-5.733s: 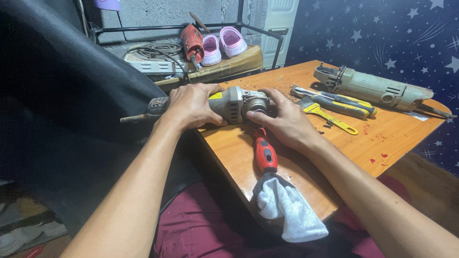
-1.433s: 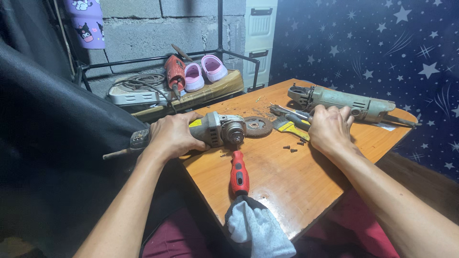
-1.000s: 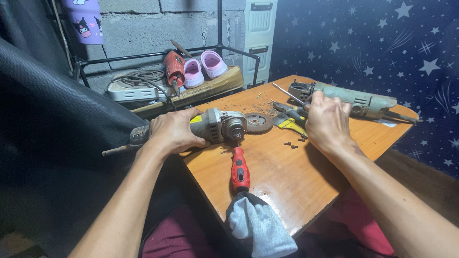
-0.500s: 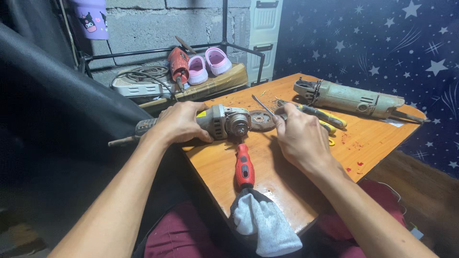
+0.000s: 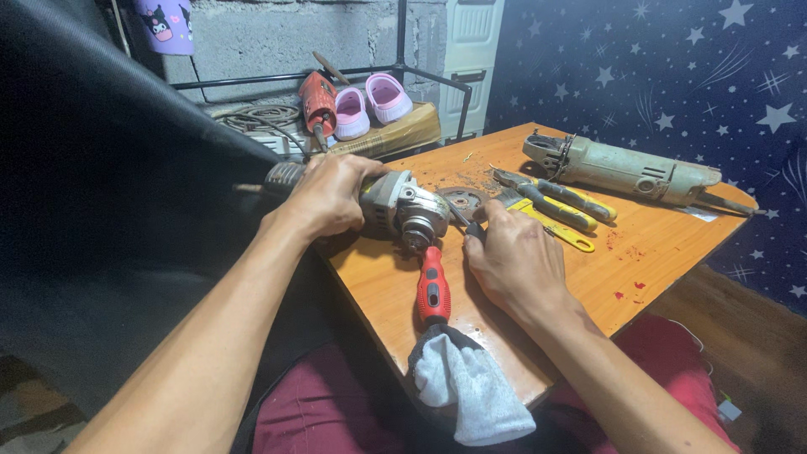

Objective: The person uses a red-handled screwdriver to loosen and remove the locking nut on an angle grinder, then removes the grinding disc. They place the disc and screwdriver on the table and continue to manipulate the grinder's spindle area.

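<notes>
The left hand (image 5: 332,195) wraps the body of a small angle grinder (image 5: 402,208) lying at the tabletop's (image 5: 672,244) near-left edge, its grip pressed shut around it. The right hand (image 5: 513,256) pinches a slim metal tool (image 5: 461,219) right at the grinder's head — the step looks like work on the spindle, calling next for a steady, braced turn. A grinding disc (image 5: 462,200) lies just beyond. A red-handled screwdriver (image 5: 433,286) crowds the near edge — open room lies toward the right corner.
</notes>
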